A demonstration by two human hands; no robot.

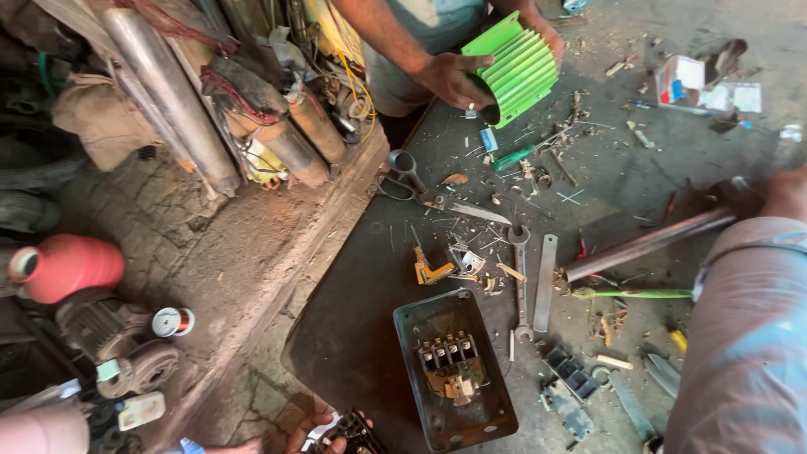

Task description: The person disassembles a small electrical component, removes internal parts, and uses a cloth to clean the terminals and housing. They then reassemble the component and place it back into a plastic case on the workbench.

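Black component (351,432), a small electrical part with a pale fitting on it, sits at the bottom edge of the view, off the near edge of the dark tabletop (349,319). The left hand (304,435) is under and around it, fingers curled closed on the part; only part of the hand is in frame.

The right hand (790,192) is at the far right edge beyond a pale sleeve, blurred and cut off by the frame. It lies at the upper end of a long metal rod (647,244); whether it grips the rod cannot be told.

An open switch box (406,328) with a row of contacts lies on the tabletop just beyond the component, up and to the right of the left hand. A spanner (521,282) and scissors (420,189) lie farther off. Across the tabletop, another person's hand (450,80) holds a green finned housing (521,63).
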